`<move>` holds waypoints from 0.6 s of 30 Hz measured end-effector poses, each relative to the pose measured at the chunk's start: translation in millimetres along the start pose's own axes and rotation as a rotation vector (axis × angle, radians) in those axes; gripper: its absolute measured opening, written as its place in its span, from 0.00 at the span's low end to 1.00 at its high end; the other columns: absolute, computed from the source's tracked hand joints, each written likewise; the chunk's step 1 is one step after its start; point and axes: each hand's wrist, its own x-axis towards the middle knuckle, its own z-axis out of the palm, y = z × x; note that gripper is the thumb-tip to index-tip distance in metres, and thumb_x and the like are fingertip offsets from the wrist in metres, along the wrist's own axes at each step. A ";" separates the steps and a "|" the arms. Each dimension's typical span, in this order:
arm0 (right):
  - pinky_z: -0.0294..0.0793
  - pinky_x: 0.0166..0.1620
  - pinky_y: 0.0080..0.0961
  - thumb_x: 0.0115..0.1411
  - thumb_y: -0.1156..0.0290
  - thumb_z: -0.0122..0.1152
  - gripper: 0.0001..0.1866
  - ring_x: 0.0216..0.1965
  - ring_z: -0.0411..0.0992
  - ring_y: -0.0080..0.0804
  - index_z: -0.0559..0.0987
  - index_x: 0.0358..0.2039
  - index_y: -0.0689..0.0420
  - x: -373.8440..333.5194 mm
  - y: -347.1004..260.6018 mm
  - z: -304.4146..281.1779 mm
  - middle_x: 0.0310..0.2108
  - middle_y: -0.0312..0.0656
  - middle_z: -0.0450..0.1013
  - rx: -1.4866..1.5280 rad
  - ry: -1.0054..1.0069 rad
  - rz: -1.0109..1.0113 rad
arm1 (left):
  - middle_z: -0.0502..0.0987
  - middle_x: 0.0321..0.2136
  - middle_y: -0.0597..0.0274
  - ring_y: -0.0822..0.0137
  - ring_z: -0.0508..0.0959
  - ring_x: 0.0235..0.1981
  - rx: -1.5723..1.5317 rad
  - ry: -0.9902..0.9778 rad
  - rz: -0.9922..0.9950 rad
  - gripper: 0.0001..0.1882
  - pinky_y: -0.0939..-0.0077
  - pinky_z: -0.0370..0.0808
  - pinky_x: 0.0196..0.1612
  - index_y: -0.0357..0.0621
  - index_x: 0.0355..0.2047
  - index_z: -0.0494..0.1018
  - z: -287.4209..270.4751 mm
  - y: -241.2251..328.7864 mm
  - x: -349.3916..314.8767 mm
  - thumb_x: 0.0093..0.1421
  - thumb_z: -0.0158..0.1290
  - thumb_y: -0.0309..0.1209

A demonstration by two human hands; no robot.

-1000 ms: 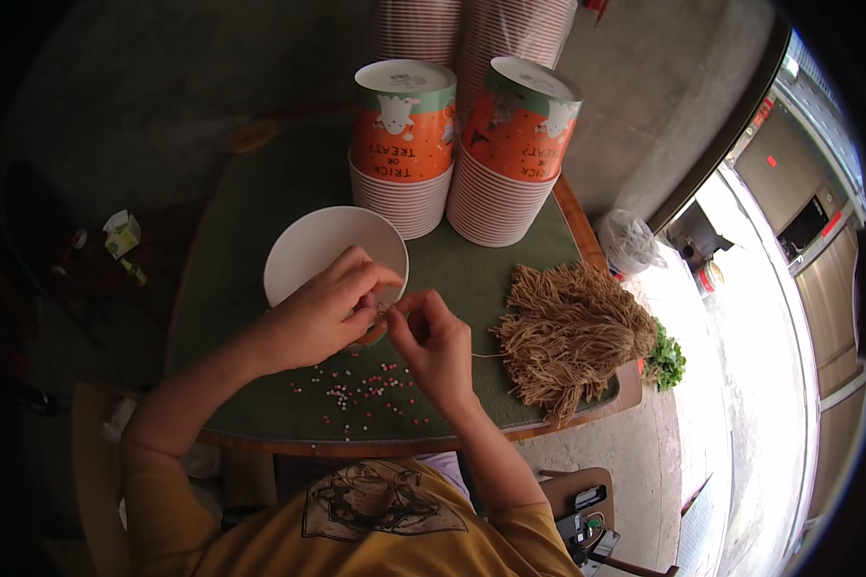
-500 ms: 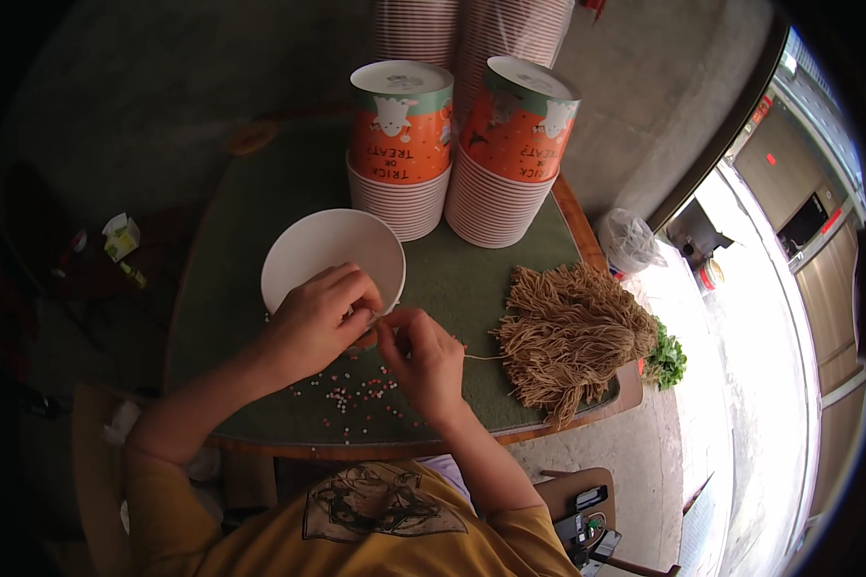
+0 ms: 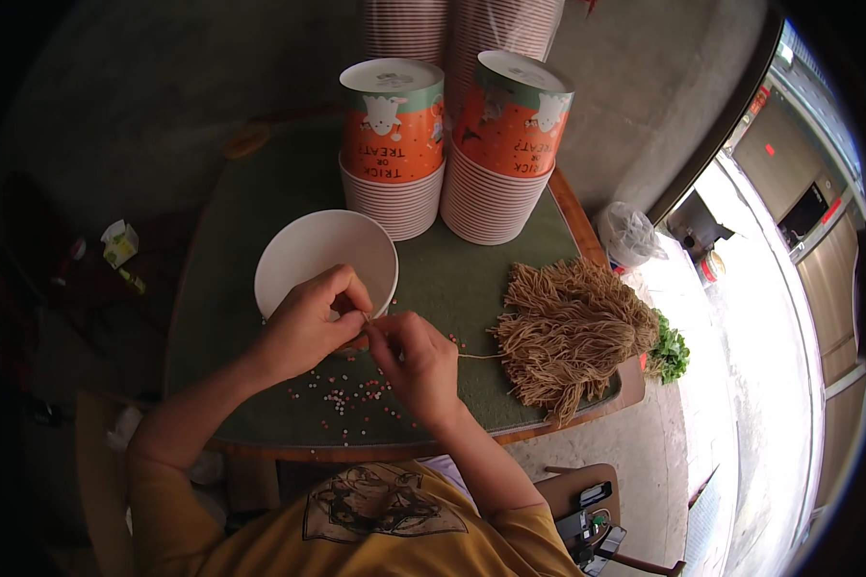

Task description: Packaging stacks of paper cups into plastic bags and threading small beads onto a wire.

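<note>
Just in front of the near rim of a white paper bucket (image 3: pixel 303 245), my two hands meet fingertip to fingertip. My left hand (image 3: pixel 308 317) pinches, thumb against forefinger, at a thin tan string. My right hand (image 3: pixel 419 365) is also closed in a pinch on the string, its fingers curled. A strand of tan string (image 3: pixel 479 356) runs between my right hand and a thick bundle of tan strings (image 3: pixel 573 341). Small white and orange-pink beads (image 3: pixel 342 396) lie scattered below my hands. Fingers hide the exact point where the string is gripped.
Two stacks of upside-down paper buckets, left (image 3: pixel 392 135) and right (image 3: pixel 510 125), stand at the back, with taller stacks behind. A green-topped table (image 3: pixel 226 240) with a wooden edge holds everything. Green leaves (image 3: pixel 672 346) show beyond the bundle. A stool with small devices (image 3: pixel 597 490) stands lower right.
My fingertips stay together at the bucket rim, with a slight shift of the pinch. The whole view has moved a little, so the bucket and stacks appear slightly farther left.
</note>
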 end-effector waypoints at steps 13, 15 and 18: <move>0.56 0.24 0.09 0.63 0.63 0.55 0.09 0.21 0.59 0.10 0.72 0.33 0.55 5.7 6.3 -6.2 0.21 0.24 0.65 0.933 -0.113 0.759 | 0.70 0.30 0.67 0.80 0.71 0.30 -0.212 -0.143 -0.094 0.07 0.85 0.71 0.30 0.42 0.37 0.64 -6.1 -6.0 6.8 0.60 0.48 0.20; 0.55 0.23 0.09 0.64 0.62 0.55 0.09 0.20 0.58 0.09 0.72 0.33 0.54 7.9 5.6 -8.7 0.21 0.25 0.64 1.008 -0.163 0.866 | 0.71 0.30 0.67 0.80 0.71 0.31 -0.204 -0.125 -0.041 0.08 0.84 0.71 0.33 0.42 0.39 0.64 -6.2 -6.6 7.5 0.60 0.48 0.20; 0.54 0.22 0.09 0.63 0.64 0.55 0.08 0.19 0.57 0.10 0.72 0.32 0.55 7.9 6.5 -6.8 0.22 0.25 0.64 1.030 -0.163 0.903 | 0.71 0.31 0.67 0.79 0.71 0.32 -0.206 -0.143 -0.046 0.12 0.84 0.71 0.36 0.41 0.43 0.64 -6.9 -4.2 9.0 0.60 0.49 0.21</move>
